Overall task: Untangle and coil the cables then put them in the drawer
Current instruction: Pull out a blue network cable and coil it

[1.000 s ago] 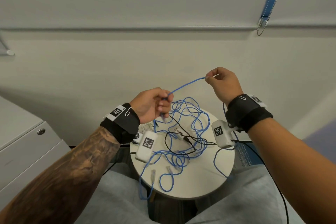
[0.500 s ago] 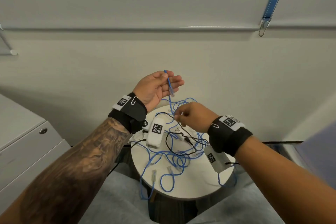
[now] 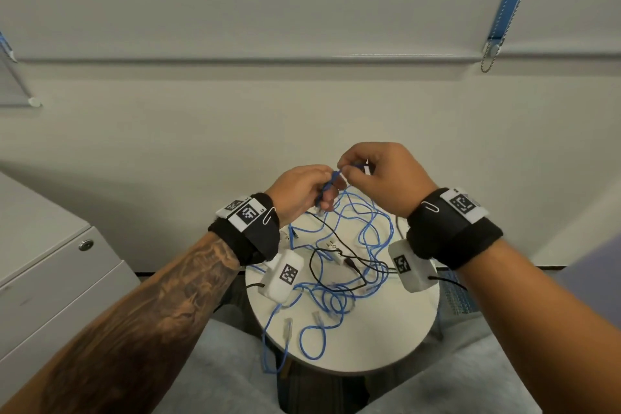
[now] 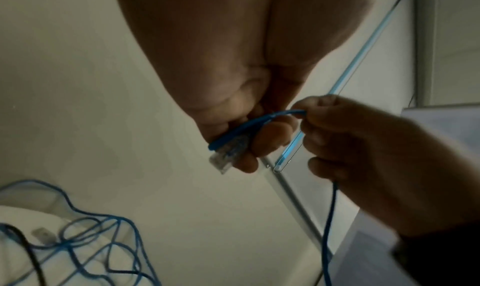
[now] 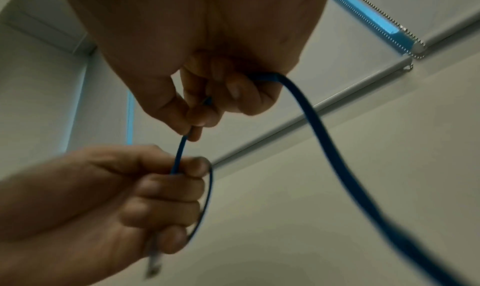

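Observation:
Several thin blue cables (image 3: 369,239) lie tangled with a black cable (image 3: 331,265) on a small round white table (image 3: 386,339). My left hand (image 3: 302,190) is raised above the table's far edge, fingers curled round a small loop of blue cable (image 4: 249,126), its clear plug (image 4: 226,157) sticking out below the fist. My right hand (image 3: 376,175) is close beside it, pinching the same blue cable (image 5: 182,146) right next to the left fingers. From the right hand the cable (image 5: 337,146) hangs down to the pile.
A white drawer cabinet (image 3: 50,279) with a round lock (image 3: 86,245) stands at the left, its drawers closed. Two loose clear plugs (image 3: 287,329) lie near the table's front edge. A wall is just behind the table. My lap is below it.
My right hand rose from the pile to meet the left, carrying blue cable. The left hand, palm open half a second ago, has curled round a loop of cable.

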A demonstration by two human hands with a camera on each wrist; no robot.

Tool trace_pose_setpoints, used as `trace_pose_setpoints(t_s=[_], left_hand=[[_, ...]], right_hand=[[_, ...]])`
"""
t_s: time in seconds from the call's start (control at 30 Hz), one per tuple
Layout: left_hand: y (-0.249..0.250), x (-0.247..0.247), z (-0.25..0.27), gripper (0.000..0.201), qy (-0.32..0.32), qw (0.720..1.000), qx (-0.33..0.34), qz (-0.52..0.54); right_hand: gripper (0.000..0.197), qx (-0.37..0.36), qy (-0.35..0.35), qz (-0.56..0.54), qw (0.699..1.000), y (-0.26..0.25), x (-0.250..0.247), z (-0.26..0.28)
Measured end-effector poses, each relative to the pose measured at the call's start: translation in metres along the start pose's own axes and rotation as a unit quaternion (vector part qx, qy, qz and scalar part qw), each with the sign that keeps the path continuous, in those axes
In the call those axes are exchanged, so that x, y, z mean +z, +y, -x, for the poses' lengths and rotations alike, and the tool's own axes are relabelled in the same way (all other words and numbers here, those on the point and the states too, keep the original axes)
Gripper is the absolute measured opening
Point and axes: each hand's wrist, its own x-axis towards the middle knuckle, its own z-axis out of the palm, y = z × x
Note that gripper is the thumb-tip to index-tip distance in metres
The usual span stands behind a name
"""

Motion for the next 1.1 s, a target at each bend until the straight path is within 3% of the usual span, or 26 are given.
trace_pose_setpoints(t_s=[0.07, 0.17, 0.3, 0.4, 0.53, 0.67, 0.77, 0.9, 1.1], left_hand=[[0.005, 0.002, 0.004, 0.028, -0.034, 0.999, -0.012, 0.026], [0.010, 0.001, 0.009, 0.025, -0.058, 0.994, -0.016, 0.090], [0.012, 0.000, 0.010, 0.022, -0.074, 0.973, 0.018, 0.217], [0.010, 0.001, 0.007, 0.022, -0.008, 0.959, 0.033, 0.282], [0.003, -0.010, -0.003, 0.020, 0.094, 0.941, 0.052, 0.322], [-0.006, -0.017, -0.009, 0.018, 0.162, 0.944, 0.057, 0.281], [-0.009, -0.020, -0.009, 0.018, 0.171, 0.965, 0.068, 0.185], [-0.014, -0.012, -0.006, 0.020, 0.124, 0.990, 0.063, -0.011], [-0.010, 0.001, 0.008, 0.030, 0.011, 1.000, 0.007, 0.015]], right_hand=[[0.004, 0.002, 0.032, -0.001, 0.999, 0.007, -0.001, -0.004], [0.004, 0.034, 0.055, -0.092, 0.994, 0.016, 0.002, -0.006], [0.014, 0.118, 0.029, -0.200, 0.972, 0.016, 0.023, 0.003], [0.022, 0.139, -0.012, -0.195, 0.971, 0.013, 0.047, 0.016], [0.022, 0.096, -0.065, -0.100, 0.988, 0.015, 0.062, 0.028], [0.022, 0.052, -0.096, -0.036, 0.993, 0.005, 0.056, 0.032], [0.023, 0.058, -0.061, -0.065, 0.994, 0.000, 0.039, 0.029], [0.015, 0.046, -0.032, -0.113, 0.992, -0.004, 0.019, 0.022], [0.008, 0.009, 0.025, -0.058, 0.998, 0.004, 0.004, 0.007]])
